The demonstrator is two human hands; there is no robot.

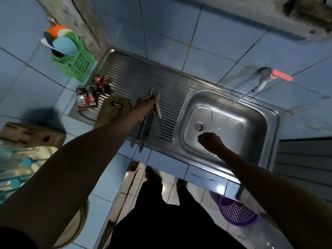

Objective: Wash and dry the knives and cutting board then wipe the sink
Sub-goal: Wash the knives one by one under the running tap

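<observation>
Over the ribbed drainboard point(136, 78) your left hand point(144, 105) grips the knives point(143, 130) by their handles, blades toward you, likely wet-slick steel, so keep to the handles, while your right hand point(209, 141) hangs curled and seemingly empty over the sink point(251, 123).

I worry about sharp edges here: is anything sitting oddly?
Yes. The knives gripped by the left hand lie on the drainboard with blade tips poking past the counter's front edge, toward the person's legs. Nothing looks spilled or broken.
</observation>
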